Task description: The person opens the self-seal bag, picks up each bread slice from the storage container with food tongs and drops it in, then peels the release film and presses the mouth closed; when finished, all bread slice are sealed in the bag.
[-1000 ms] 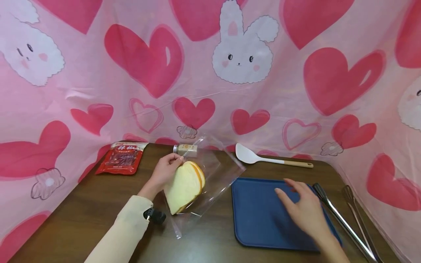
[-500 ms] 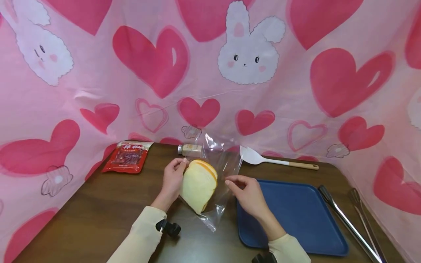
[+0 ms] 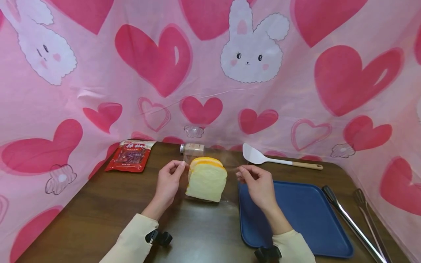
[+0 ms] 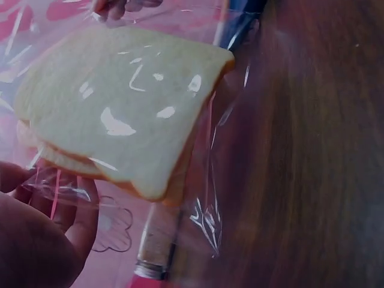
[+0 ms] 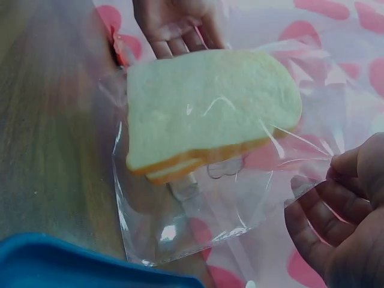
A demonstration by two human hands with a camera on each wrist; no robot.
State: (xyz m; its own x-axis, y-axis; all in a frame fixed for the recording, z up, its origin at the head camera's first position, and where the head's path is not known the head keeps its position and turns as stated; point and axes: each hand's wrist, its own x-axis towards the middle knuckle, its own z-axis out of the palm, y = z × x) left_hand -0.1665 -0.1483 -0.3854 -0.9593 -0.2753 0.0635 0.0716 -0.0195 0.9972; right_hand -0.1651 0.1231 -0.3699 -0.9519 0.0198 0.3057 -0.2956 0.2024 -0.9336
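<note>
Slices of bread (image 3: 207,180) lie stacked inside a clear plastic bag (image 5: 171,231), held up in front of me. My left hand (image 3: 167,184) pinches the bag's left side between thumb and fingers, right at the bread's edge. On the other side, my right hand (image 3: 260,186) pinches the bag's right part, some way off from the bread. The right wrist view shows the plastic pulled into creases (image 5: 300,144) toward the right thumb and forefinger. Orange-brown crust rims the pale slices.
A red packet (image 3: 129,156) lies at the back left. Behind the bag is a small jar (image 3: 192,149) on its side. To the right are a white spatula (image 3: 254,155), a blue tray (image 3: 296,219) and metal tongs (image 3: 348,217). A pink heart-patterned curtain (image 3: 210,84) backs the table.
My right hand has come left from over the tray and taken hold of the bag's right side. The bread has turned from tilted to nearly upright and shifted right.
</note>
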